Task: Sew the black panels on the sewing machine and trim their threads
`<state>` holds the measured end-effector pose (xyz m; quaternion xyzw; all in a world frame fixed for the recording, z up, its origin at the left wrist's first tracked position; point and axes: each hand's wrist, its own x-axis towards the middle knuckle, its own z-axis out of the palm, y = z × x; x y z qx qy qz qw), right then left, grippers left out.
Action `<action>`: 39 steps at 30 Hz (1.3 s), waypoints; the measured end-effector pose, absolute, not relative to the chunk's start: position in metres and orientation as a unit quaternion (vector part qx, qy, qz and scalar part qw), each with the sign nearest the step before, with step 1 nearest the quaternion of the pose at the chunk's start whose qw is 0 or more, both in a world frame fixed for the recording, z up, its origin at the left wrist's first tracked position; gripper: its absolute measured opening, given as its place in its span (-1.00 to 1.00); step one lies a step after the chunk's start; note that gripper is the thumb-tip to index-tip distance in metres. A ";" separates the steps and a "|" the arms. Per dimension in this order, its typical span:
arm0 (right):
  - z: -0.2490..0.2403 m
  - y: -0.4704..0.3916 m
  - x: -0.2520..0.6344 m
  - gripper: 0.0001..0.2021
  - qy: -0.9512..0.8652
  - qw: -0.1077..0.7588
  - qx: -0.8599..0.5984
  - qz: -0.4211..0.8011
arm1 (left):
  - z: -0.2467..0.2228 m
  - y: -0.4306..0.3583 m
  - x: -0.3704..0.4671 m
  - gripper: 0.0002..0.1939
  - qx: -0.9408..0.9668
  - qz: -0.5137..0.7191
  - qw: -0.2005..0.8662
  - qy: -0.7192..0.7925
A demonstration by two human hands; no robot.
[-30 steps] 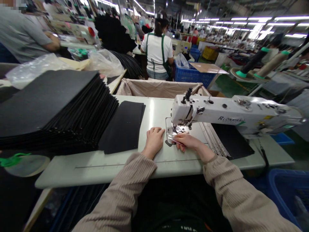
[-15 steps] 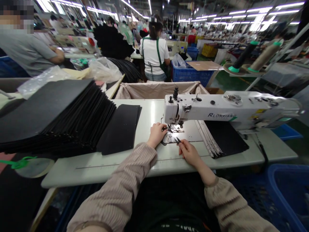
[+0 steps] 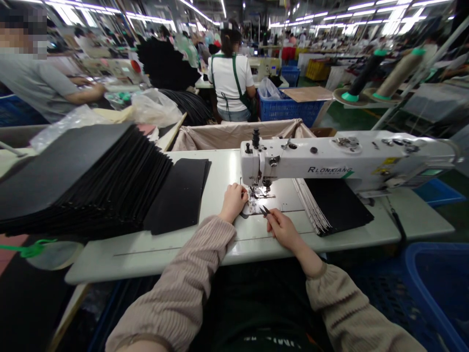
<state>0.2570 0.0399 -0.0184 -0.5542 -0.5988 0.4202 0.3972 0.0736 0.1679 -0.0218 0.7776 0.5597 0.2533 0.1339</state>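
My left hand (image 3: 234,200) is at the left of the presser foot of a white sewing machine (image 3: 293,159). Its fingertips are pinched together beside the needle area, and what they hold, if anything, is too small to make out. In my right hand (image 3: 284,229) is a pair of small dark thread snips (image 3: 264,211), their pointed blades directed up and left over the bright needle plate (image 3: 282,205). The blade tips are just in front of the presser foot, a short way from my left fingers.
A tall stack of black panels (image 3: 84,181) fills the left, with a few flat black panels (image 3: 179,195) beside it. More black panels with pale edges (image 3: 337,205) lie under the machine arm. A blue basket (image 3: 436,249) stands at lower right. Co-workers (image 3: 230,80) sit beyond.
The whole view has shifted slightly, so the machine and both hands appear a little further left. A dark bit seen at my left fingertips before is no longer visible. The snips stay in my right hand.
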 end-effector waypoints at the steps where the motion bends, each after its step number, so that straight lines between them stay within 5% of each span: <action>1: -0.018 0.040 0.257 -0.79 -0.600 0.397 -0.554 0.419 | -0.022 0.168 0.072 -0.92 0.775 0.256 0.140 0.560; 12: -0.016 0.040 0.257 -0.80 -0.604 0.391 -0.556 0.416 | -0.022 0.170 0.054 -0.92 0.738 0.251 0.211 0.590; 24: -0.017 0.040 0.257 -0.80 -0.598 0.390 -0.556 0.425 | -0.022 0.178 0.037 -0.91 0.709 0.230 0.140 0.652; 39: -0.022 0.039 0.257 -0.78 -0.596 0.402 -0.547 0.429 | -0.009 0.162 0.032 -0.67 0.737 0.204 0.036 0.643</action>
